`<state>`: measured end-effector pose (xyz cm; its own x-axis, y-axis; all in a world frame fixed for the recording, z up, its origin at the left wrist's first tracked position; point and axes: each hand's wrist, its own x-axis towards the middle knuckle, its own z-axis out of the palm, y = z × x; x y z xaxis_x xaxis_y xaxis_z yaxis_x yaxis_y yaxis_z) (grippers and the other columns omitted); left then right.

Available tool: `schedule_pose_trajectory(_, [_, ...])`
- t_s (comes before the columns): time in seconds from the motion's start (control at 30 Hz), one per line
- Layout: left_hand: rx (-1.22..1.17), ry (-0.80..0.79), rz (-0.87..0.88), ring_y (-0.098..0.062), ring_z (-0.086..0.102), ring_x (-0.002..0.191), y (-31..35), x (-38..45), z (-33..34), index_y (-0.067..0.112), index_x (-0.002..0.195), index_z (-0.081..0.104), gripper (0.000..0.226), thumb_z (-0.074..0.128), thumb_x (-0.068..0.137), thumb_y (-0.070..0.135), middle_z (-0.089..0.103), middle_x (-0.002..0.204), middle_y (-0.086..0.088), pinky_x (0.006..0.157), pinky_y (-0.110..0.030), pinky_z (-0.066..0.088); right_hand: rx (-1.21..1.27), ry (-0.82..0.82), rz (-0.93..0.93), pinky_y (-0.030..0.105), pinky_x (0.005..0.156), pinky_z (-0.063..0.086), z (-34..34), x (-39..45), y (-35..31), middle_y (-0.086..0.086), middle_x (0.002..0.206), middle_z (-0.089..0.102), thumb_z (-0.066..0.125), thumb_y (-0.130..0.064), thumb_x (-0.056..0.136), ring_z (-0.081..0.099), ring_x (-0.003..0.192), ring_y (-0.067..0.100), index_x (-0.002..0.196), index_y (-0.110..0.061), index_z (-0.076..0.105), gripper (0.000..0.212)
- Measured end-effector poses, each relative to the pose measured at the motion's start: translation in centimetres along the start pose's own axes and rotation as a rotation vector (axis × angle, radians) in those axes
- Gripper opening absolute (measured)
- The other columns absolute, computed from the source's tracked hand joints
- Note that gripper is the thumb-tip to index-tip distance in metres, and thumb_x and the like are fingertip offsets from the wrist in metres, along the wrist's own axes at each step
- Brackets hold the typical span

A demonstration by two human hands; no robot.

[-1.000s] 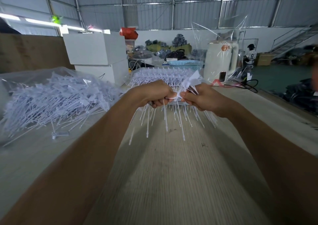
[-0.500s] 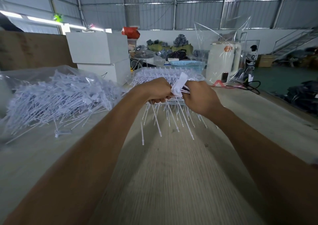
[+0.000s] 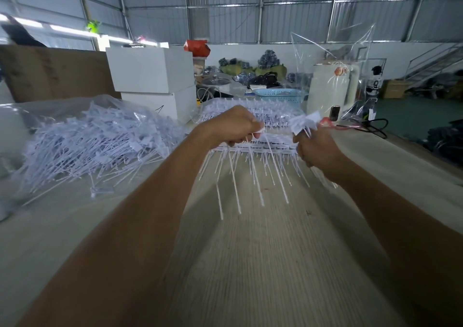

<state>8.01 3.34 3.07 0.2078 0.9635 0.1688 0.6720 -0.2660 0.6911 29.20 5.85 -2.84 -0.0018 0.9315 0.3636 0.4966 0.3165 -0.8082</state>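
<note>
Both my arms reach out over a pale wooden table (image 3: 263, 264). My left hand (image 3: 233, 126) grips a strip of white plastic tag ties (image 3: 240, 176) whose thin stems hang down and fan out below it. My right hand (image 3: 317, 149) grips a separate bunch of white tag ties (image 3: 304, 122), their flat tag heads sticking up above the fist and stems trailing below. The two hands are apart, with a gap between them. Behind them lies a stack of tie strips (image 3: 253, 111) in clear plastic.
A big loose heap of white ties (image 3: 95, 144) on clear plastic covers the table's left side. White boxes (image 3: 150, 76), a blue basket (image 3: 280, 93) and a white appliance (image 3: 330, 88) stand at the back. A black cable (image 3: 375, 126) lies at the right.
My hands were close together on one bunch of ties; now they have pulled apart, the right hand carrying its bunch off to the right.
</note>
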Motion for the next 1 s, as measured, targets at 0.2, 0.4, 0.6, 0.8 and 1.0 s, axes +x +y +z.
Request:
schedule_pose_trajectory(0.2, [0.032, -0.114, 0.006, -0.019, 0.050, 0.069, -0.1, -0.2, 0.6, 0.005, 0.108, 0.068, 0.021, 0.049, 0.104, 0.012, 0.064, 0.089, -0.012, 0.058, -0.029, 0.041, 0.135, -0.030, 0.001, 0.020, 0.041, 0.027, 0.5, -0.2, -0.7, 0.001, 0.060, 0.048, 0.050, -0.036, 0.104, 0.036, 0.043, 0.009, 0.093, -0.012, 0.065, 0.031])
schedule_pose_trajectory(0.4, [-0.012, -0.080, 0.054, -0.012, 0.056, 0.066, 0.0, -0.2, 0.7, 0.016, 0.107, 0.069, 0.016, 0.054, 0.104, 0.019, 0.063, 0.085, -0.006, 0.066, -0.031, 0.049, 0.204, -0.141, -0.014, 0.019, 0.040, 0.027, 0.8, -0.5, -2.0, -0.014, 0.043, 0.042, 0.064, -0.049, 0.095, 0.034, 0.037, 0.003, 0.078, -0.014, 0.069, 0.039])
schedule_pose_trajectory(0.6, [-0.060, 0.098, 0.134, -0.017, 0.067, 0.075, 0.3, 0.2, 0.9, 0.009, 0.107, 0.070, 0.023, 0.073, 0.092, 0.026, 0.070, 0.097, -0.005, 0.067, -0.028, 0.052, 0.237, -0.262, -0.035, 0.019, 0.044, 0.027, 1.0, -0.9, -2.0, -0.005, 0.052, 0.042, 0.069, -0.039, 0.093, 0.033, 0.047, 0.010, 0.073, -0.021, 0.074, 0.028])
schedule_pose_trajectory(0.8, [-0.076, 0.136, 0.054, -0.020, 0.068, 0.060, -0.5, 0.6, 1.1, 0.003, 0.099, 0.065, 0.033, 0.064, 0.098, 0.036, 0.075, 0.072, -0.006, 0.065, -0.032, 0.054, 0.358, -0.223, -0.033, 0.019, 0.045, 0.026, 0.8, -0.8, -2.1, -0.007, 0.056, 0.040, 0.062, -0.040, 0.099, 0.035, 0.049, 0.008, 0.081, -0.019, 0.075, 0.030])
schedule_pose_trajectory(1.0, [-0.015, 0.180, 0.132, -0.006, 0.053, 0.045, 0.1, 0.5, 1.4, 0.011, 0.071, 0.057, 0.034, 0.060, 0.100, 0.029, 0.054, 0.059, 0.000, 0.057, -0.025, 0.045, 0.413, -0.215, 0.016, 0.020, 0.042, 0.023, 0.8, -0.7, -1.7, -0.010, 0.051, 0.039, 0.065, -0.040, 0.097, 0.034, 0.044, 0.007, 0.083, -0.017, 0.075, 0.028])
